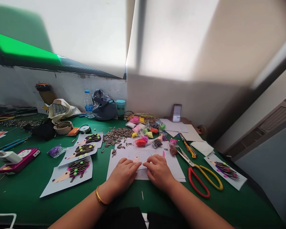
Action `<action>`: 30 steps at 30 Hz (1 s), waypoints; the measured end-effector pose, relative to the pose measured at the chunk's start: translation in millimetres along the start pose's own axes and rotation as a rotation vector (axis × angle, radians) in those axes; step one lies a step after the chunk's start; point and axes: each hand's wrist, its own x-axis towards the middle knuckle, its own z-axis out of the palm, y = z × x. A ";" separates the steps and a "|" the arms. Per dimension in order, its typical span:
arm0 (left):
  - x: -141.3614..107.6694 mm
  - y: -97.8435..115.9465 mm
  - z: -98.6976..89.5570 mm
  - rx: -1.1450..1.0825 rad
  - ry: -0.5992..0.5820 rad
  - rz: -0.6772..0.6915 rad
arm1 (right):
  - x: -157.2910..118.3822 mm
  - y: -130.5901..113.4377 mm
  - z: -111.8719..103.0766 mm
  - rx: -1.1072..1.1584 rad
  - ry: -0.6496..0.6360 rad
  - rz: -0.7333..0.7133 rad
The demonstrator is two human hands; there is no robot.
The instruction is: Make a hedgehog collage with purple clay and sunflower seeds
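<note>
A sheet of white paper [146,163] with a hedgehog outline lies before me; its face is peach-coloured and its rounded body pale and dotted. My left hand [124,171] rests on the left of this sheet, fingers bent and closed, fingertips beside the drawing. Opposite it, my right hand [159,171] is closed too, its thumb and index finger pinched near the drawing's lower edge. The two hands' fingertips almost meet. Whatever lies between them is too small or hidden to make out. Sunflower seeds [118,135] are heaped just behind the paper, with a few on it.
Finished hedgehog pictures [71,175] lie at left, another [226,170] at right. Large scissors [193,165] with red and yellow handles lie right of the paper. Bagged coloured clay [143,141] sits behind. A magenta power strip [20,160], bottle [88,105] and bag [105,108] stand further off.
</note>
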 end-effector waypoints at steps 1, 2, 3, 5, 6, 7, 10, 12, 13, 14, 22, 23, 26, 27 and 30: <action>-0.2 -0.3 0.5 0.000 0.002 -0.003 | 0.4 -4.4 1.5 0.000 -0.021 -0.025; -0.5 -0.6 0.8 -0.003 0.000 -0.007 | 1.2 -7.3 3.0 -0.003 -0.035 -0.041; -0.8 -0.7 0.9 -0.011 0.000 -0.013 | 2.2 -9.0 4.4 -0.009 -0.044 -0.047; -1.3 -0.9 0.6 -0.043 0.008 -0.033 | 4.0 -9.9 6.5 -0.017 -0.050 -0.048; -1.5 -1.2 0.4 -0.063 0.019 -0.043 | 4.7 -9.7 7.3 -0.018 -0.050 -0.047; -1.7 -1.9 0.2 -0.084 0.034 -0.054 | 5.0 -9.4 8.0 -0.018 -0.051 -0.047; -1.6 -7.0 0.0 -0.118 0.104 -0.121 | 5.2 -9.0 9.4 -0.015 -0.064 -0.057; -1.0 -12.9 0.2 -0.122 0.154 -0.186 | 5.2 -9.1 10.3 -0.020 -0.070 -0.065; -0.5 -16.0 0.2 -0.122 0.162 -0.212 | 5.2 -9.3 10.5 -0.024 -0.072 -0.069; 0.0 -19.1 0.3 -0.126 0.151 -0.229 | 5.2 -9.3 10.7 -0.028 -0.073 -0.073; 2.6 -26.5 2.2 -0.174 -0.023 -0.251 | -1.8 -6.3 4.7 -0.046 -0.046 -0.117; 2.5 -26.1 2.4 -0.175 -0.024 -0.255 | -2.9 -5.9 3.9 -0.041 -0.041 -0.121; 1.9 -25.6 2.9 -0.180 -0.016 -0.257 | -3.5 -6.2 3.2 -0.031 -0.049 -0.119; 1.6 -25.6 3.1 -0.182 -0.013 -0.256 | -2.8 -6.6 3.5 -0.033 -0.057 -0.115; 1.2 -26.0 3.5 -0.187 -0.009 -0.258 | -0.8 -7.2 4.1 -0.034 -0.078 -0.106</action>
